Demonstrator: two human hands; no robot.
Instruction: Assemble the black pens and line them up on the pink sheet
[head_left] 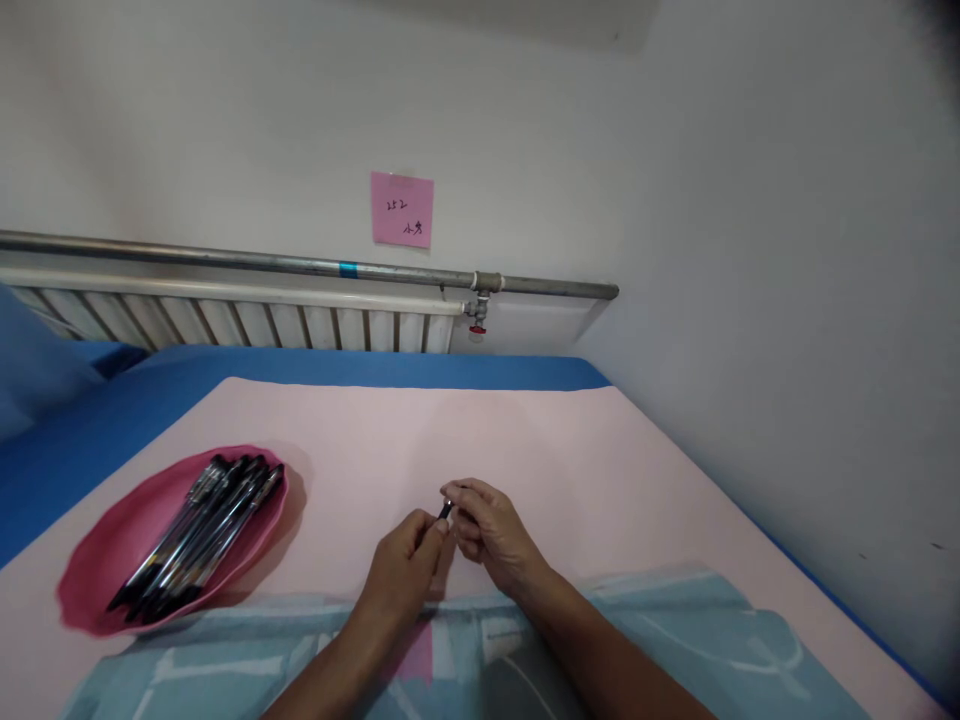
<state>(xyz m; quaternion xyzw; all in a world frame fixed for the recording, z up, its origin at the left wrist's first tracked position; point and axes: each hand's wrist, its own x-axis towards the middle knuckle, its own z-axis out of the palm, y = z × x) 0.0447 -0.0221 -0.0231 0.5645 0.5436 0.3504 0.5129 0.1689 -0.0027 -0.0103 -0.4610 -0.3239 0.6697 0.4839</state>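
Over the pink sheet [547,450], my left hand [405,558] pinches a black pen [446,509] between thumb and fingers. Only a short dark piece with a pale, shiny end shows; the rest is hidden by the hands. My right hand [491,530] closes its thumb and forefinger at the pen's upper end, its other fingers curled below. To the left of both hands sits a pink oval bowl [90,560] with a wavy rim. Several black pens [202,535] with clear barrels lie slanted in it, side by side.
A light-blue patterned cloth [675,620] lies along the near edge, under my forearms. Blue surface [420,368] borders the pink sheet. Behind are a radiator [300,325], a metal pipe [262,261] with a red-handled valve [478,329], and a pink note [402,209]. A wall stands at right.
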